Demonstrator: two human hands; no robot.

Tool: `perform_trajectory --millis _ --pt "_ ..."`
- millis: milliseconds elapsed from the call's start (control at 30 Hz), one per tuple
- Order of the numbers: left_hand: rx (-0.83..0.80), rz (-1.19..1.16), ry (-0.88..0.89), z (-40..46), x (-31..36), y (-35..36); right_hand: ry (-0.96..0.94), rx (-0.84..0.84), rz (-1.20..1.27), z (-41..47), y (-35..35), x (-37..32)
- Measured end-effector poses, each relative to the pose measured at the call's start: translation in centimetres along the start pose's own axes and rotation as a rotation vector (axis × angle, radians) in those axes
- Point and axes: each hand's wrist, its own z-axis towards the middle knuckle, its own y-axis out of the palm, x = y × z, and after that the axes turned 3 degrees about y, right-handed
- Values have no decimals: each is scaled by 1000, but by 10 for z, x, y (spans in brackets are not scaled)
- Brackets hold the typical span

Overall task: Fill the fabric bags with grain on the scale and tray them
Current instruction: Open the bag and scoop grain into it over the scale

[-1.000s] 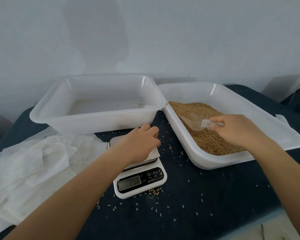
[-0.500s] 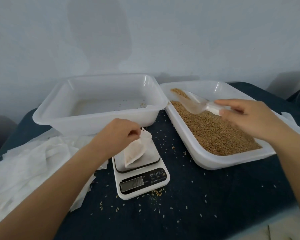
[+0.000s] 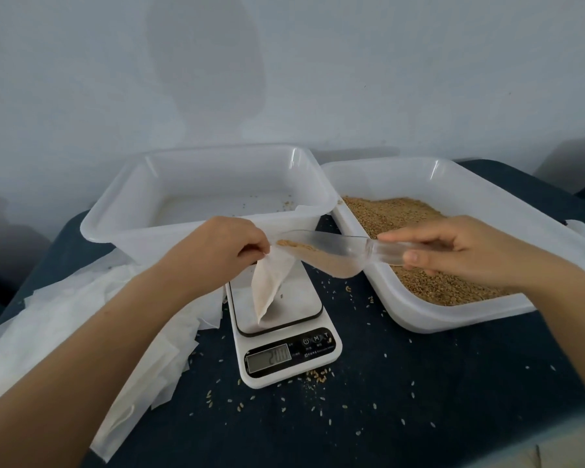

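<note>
My left hand [image 3: 218, 255] pinches the top edge of a small white fabric bag [image 3: 270, 284], which hangs with its bottom resting on the platform of the white kitchen scale [image 3: 286, 336]. My right hand [image 3: 460, 253] grips the handle of a clear plastic scoop [image 3: 328, 253] holding grain, its tip at the bag's mouth. The grain tray [image 3: 433, 314] on the right holds a bed of brown grain [image 3: 416, 238]. The white tray [image 3: 196, 194] behind the scale holds only a few stray grains.
A heap of flat white fabric bags [image 3: 81, 329] lies at the left on the dark blue cloth [image 3: 419, 383]. Loose grains are scattered on the cloth around the scale. A pale wall stands close behind both trays.
My right hand lifted the loaded scoop out of the grain tray and carried it left to the bag. My left hand raised the bag upright on the scale.
</note>
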Motion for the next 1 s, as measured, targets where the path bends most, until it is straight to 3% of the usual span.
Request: perform_trajectory --millis 467,1000 --pt "-3 -36 21 -2 7 0 -31 -214 -221 17 -40 -37" --pt "-17 -73 113 -3 13 0 1 -325 -391 40 -62 -72"
